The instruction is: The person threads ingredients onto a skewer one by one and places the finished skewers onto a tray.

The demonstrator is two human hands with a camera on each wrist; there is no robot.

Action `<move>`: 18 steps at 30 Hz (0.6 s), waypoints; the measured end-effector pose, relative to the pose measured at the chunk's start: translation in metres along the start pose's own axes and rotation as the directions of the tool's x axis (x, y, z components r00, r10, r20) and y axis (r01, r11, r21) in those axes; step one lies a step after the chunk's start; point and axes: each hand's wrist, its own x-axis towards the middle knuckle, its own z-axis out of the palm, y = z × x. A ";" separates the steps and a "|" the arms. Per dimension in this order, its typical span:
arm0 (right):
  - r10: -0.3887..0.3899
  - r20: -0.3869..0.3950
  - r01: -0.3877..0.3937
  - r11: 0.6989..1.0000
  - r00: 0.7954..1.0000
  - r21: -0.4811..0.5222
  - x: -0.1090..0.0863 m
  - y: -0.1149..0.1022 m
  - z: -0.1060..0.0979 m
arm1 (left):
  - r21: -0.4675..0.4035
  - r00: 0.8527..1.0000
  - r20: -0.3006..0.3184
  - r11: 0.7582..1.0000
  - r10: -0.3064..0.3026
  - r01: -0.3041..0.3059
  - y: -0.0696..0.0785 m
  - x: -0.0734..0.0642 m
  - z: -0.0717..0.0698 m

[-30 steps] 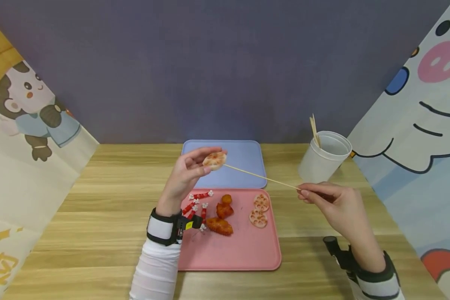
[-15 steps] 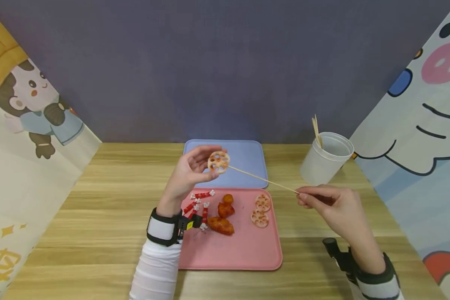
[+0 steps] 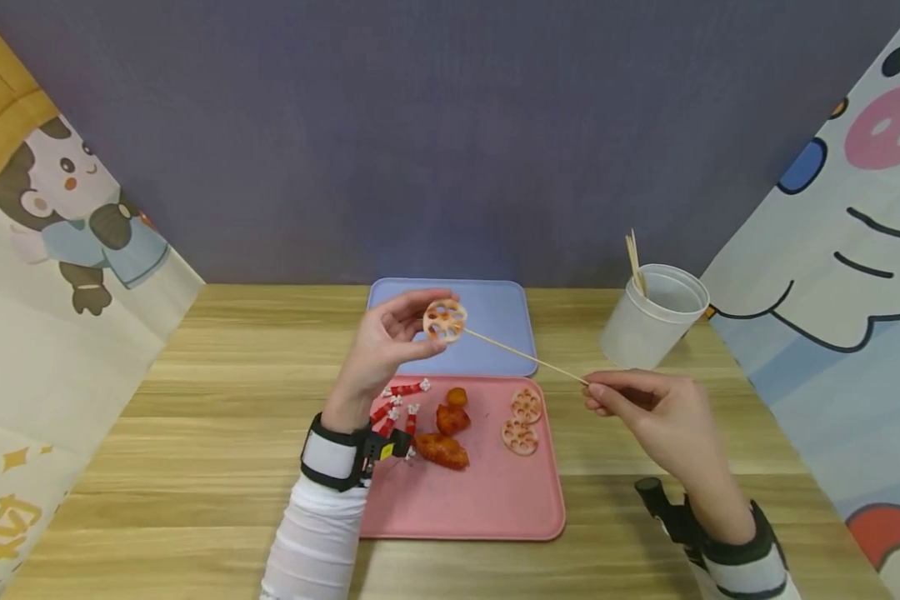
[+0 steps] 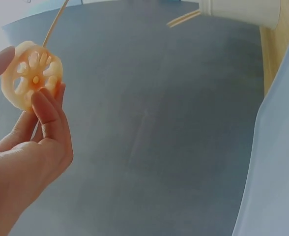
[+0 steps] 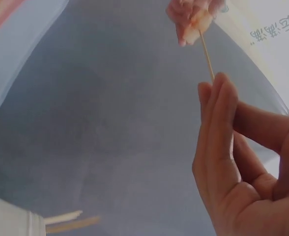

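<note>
Left hand (image 3: pixel 378 343): thumb and fingers parted by the slice's width, pinching a round, pale lotus-root slice (image 3: pixel 445 321) with orange-brown stains and holes, faced to the head camera above the blue tray. Right hand (image 3: pixel 667 408): thumb and fingertips nearly closed, pinching one end of a thin tan wooden skewer (image 3: pixel 525 356); its other end meets the slice's edge, depth can't tell.

Slice looks light, fairly firm, maybe slick with sauce; thin walls between holes could crack. Best hold: outer rim, opposite edges. Skewer light, stiff, could snap; hold along the shaft, off the point.

Surface: light wood-grain table (image 3: pixel 232 400); flat blue plastic tray (image 3: pixel 495 312) behind a pink plastic tray (image 3: pixel 487 504) with two more lotus slices (image 3: pixel 520 437), browned food pieces (image 3: pixel 441 451), red white-tipped pieces (image 3: pixel 408 389). White plastic bucket (image 3: pixel 633 329) with spare sticks (image 3: pixel 634 262) at right. Plain grey backdrop (image 3: pixel 450 142), cartoon-printed side panels (image 3: pixel 802 267).
</note>
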 end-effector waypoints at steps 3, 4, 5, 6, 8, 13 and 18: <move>-0.009 -0.009 0.009 1.000 1.000 0.025 0.000 0.000 0.004 | 0.002 1.000 0.002 1.000 0.001 -0.001 -0.002 0.001 0.003; -0.011 -0.015 0.011 1.000 1.000 0.029 0.000 0.000 0.005 | -0.007 1.000 -0.001 1.000 -0.001 0.001 -0.004 0.002 0.004; -0.012 -0.019 0.012 0.999 1.000 0.032 0.000 0.000 0.006 | -0.016 1.000 -0.007 1.000 0.000 0.000 -0.005 0.002 0.004; -0.012 -0.021 0.013 0.999 1.000 0.033 0.000 0.000 0.007 | -0.031 1.000 -0.011 1.000 0.001 -0.001 -0.006 0.001 0.005; -0.015 -0.018 0.016 0.999 1.000 0.036 0.000 0.000 0.009 | -0.065 1.000 -0.010 0.998 0.001 -0.002 -0.008 0.001 0.006; -0.022 -0.015 0.023 0.998 1.000 0.058 0.002 0.000 0.013 | -0.134 1.000 0.014 0.991 0.006 -0.004 -0.012 0.002 0.011; -0.014 -0.017 0.016 0.996 1.000 0.089 0.004 -0.001 0.016 | -0.163 1.000 0.020 0.987 0.000 0.003 -0.016 0.004 0.017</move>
